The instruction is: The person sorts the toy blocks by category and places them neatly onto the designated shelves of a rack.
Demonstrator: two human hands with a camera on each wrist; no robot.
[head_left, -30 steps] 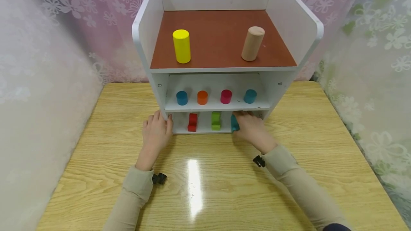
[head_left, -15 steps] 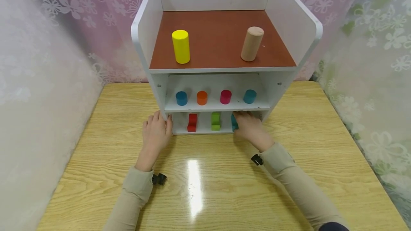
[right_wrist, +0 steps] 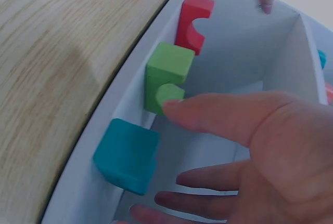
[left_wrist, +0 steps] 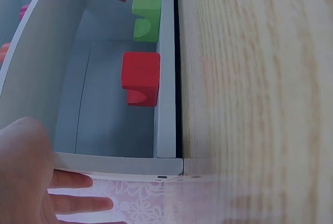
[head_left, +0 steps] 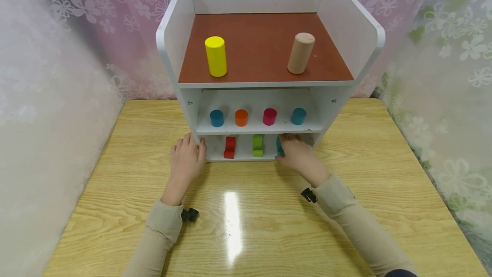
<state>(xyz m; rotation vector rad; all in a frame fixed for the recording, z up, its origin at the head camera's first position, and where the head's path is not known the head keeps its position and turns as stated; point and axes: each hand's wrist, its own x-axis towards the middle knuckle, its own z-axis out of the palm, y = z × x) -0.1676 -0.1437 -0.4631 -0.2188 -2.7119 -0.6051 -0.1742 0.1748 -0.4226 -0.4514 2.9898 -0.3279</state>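
My left hand [head_left: 186, 156] grips the left side panel [left_wrist: 119, 165] of a white shelf unit, its thumb on the inner face and its fingers along the outside. My right hand [head_left: 297, 154] reaches into the bottom compartment beside a teal block [right_wrist: 127, 154]. In the right wrist view its fingers are spread and hold nothing, with a gap between them and the teal block. The right thumb overlaps a green notched block [right_wrist: 169, 64] in that view. Beyond it stands a red notched block [head_left: 229, 147]. All three blocks line the compartment's front edge.
The middle shelf [head_left: 256, 129] bears several short cylinders, among them an orange one [head_left: 241, 118] and a pink one [head_left: 270, 116]. On the brown top stand a yellow cylinder [head_left: 216, 56] and a plain wooden one [head_left: 301, 53]. The unit stands on a wood-grain table [head_left: 246, 225] before floral curtains.
My right hand has shifted slightly, its thumb showing a little further left in front of the teal block. The left hand keeps its place on the side panel, and the blocks stay put.
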